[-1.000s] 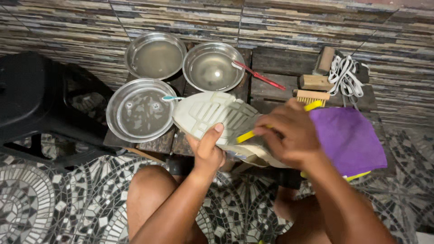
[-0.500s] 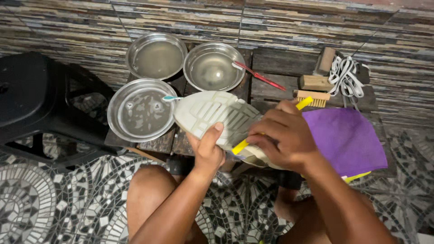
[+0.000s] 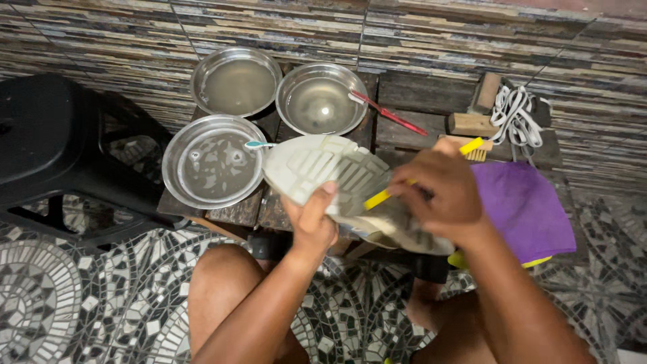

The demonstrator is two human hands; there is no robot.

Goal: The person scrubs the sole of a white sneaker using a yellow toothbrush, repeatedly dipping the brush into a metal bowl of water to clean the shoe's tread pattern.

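While turned sole-up over bench (image 3: 418, 94), shoe (image 3: 330, 172) gripped by left hand (image 3: 311, 219) | right hand (image 3: 441, 195) clamped on yellow brush (image 3: 384, 195) | three steel bowls (image 3: 212, 162) behind | purple cloth (image 3: 526, 205) right.

Left hand (image 3: 311, 221) up from lower centre, forearm rising, fingers curled, thumb pointing away from body, clamped tight. Right hand (image 3: 441, 195) in from lower right, knuckles up, fingers closed in a fist grip, slightly motion-blurred. Bare knees below both.
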